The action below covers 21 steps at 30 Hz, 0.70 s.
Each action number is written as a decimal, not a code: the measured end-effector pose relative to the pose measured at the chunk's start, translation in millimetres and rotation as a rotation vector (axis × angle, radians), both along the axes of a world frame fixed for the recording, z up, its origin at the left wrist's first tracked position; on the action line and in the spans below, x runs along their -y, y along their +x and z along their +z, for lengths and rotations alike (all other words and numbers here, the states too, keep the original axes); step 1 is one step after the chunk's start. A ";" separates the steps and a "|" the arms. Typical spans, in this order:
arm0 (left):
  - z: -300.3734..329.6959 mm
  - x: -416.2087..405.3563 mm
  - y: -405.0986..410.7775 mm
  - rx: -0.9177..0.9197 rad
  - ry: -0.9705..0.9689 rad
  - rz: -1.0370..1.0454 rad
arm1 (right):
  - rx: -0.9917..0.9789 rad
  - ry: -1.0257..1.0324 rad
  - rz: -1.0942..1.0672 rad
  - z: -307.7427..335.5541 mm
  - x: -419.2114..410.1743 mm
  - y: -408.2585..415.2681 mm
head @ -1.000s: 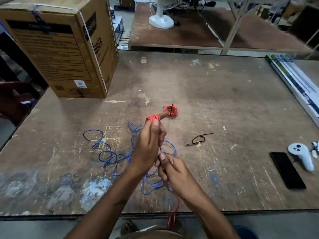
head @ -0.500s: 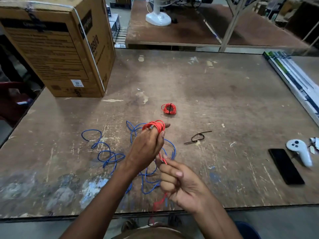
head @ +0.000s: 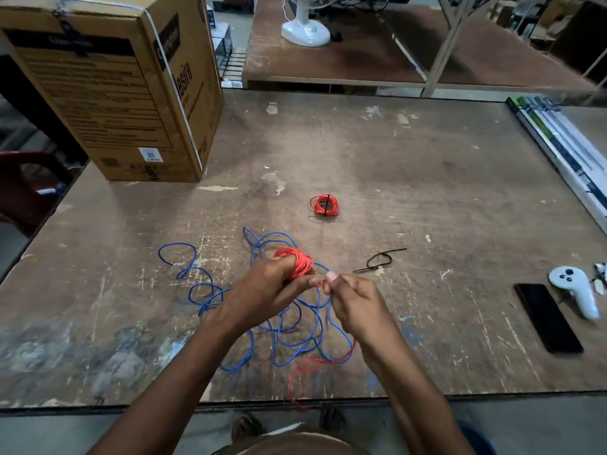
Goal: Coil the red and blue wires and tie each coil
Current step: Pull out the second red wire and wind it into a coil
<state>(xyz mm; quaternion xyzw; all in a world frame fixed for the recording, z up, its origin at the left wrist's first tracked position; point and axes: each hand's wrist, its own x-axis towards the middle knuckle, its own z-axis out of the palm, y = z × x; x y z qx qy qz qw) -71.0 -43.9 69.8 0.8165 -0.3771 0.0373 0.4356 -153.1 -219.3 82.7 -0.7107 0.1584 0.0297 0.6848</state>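
Over the counter [head: 427,178] near its front edge, both hands meet above the blue wire [head: 203,287]. L hand [head: 262,290]: fingers curled, a red coil [head: 297,262] wound round the fingertips, thumb pressing toward the R hand. R hand [head: 354,307]: fingers curled, thumb and forefinger pinch the red wire [head: 315,364] just beside the L thumb. Loose red tail runs down under the R wrist, loops on the counter near the front edge and drops off it, blurred there. Blue wire lies uncoiled in messy loops on the counter, spread from left of the hands to under them; part hidden by the hands. Tied red coil [head: 324,205] lies flat farther back on the counter, well apart from the hands, w/ a black tie across it. Black tie [head: 379,260] lies loose on the counter, right of the hands, near but not touching them. Cardboard box [head: 108,90] stands at the far-left corner of the counter, tilted in view, w/ a white label low on its front. Black phone [head: 548,318] lies flat near the right edge, a white controller [head: 573,289] just beside it on the right. Long boxes [head: 558,149] lie along the right edge. Second bench [head: 361,67] behind, w/ a white fan base [head: 305,31] on it. Red chair [head: 29,188] at far left, beside the counter. Person's feet show below the front edge, blurred.
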 end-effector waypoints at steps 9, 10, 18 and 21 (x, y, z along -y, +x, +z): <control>14.3 -0.1 -13.6 -0.380 -0.105 -0.158 | 0.284 -0.370 0.190 7.8 26.4 1.6; 14.2 0.2 -13.7 -0.448 -0.180 -0.144 | 0.351 -0.329 0.151 7.9 23.6 -1.0; 9.5 11.6 -22.2 -0.721 -0.438 -0.145 | 0.709 -0.689 -0.127 -6.0 11.9 -9.9; 8.3 11.7 -20.4 -0.714 -0.451 -0.115 | 0.773 -0.847 -0.059 -11.1 11.9 -9.5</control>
